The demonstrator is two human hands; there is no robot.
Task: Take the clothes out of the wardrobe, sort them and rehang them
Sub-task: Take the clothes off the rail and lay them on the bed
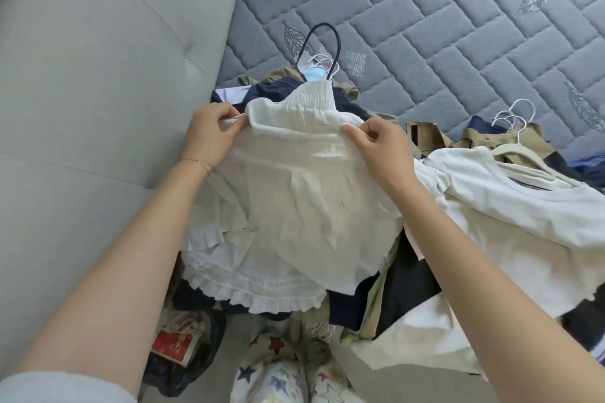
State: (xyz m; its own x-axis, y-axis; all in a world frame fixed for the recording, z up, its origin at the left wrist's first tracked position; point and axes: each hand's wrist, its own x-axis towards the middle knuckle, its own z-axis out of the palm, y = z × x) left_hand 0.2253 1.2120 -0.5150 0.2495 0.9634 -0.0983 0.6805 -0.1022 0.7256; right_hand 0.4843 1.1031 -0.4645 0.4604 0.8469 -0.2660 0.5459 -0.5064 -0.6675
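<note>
A white ruffled garment (294, 193) with a smocked top lies on a heap of clothes at the mattress edge. My left hand (209, 131) pinches its upper left edge. My right hand (383, 144) pinches its upper right edge. Behind it a dark hanger hook (322, 39) sticks up, with white hanger hooks and a light blue piece (315, 73) under it. Dark navy clothes (262, 91) and khaki clothes lie beneath. A cream T-shirt (510, 203) on a pale hanger (510, 154) lies to the right.
The grey quilted mattress (425, 10) fills the back. A grey padded headboard (98, 75) stands at the left. White hanger hooks (514, 114) lie over khaki clothes (435, 137) at the right. A red and white packet (175, 343) lies on the floor by my star-print trousers (278, 376).
</note>
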